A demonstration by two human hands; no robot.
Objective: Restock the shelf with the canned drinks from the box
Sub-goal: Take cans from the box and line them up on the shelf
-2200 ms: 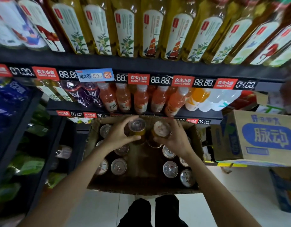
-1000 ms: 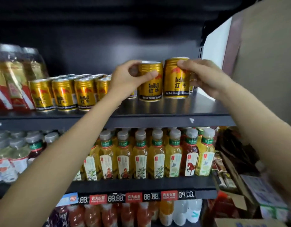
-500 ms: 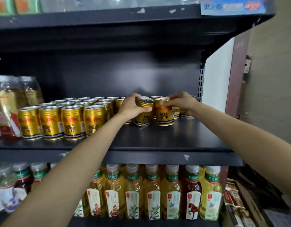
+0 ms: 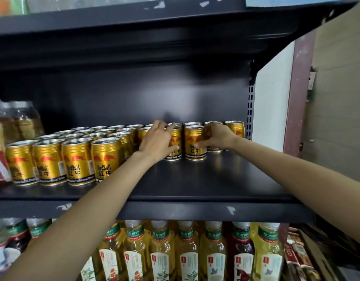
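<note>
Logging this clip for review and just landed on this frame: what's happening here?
A person is stocking short gold drink cans on a dark metal shelf. The left hand grips one gold can and the right hand grips the gold can beside it; both cans stand upright on the shelf, next to the rows of matching gold cans that fill its left part. The front right of the shelf is bare. Bottles of yellow tea line the shelf below.
</note>
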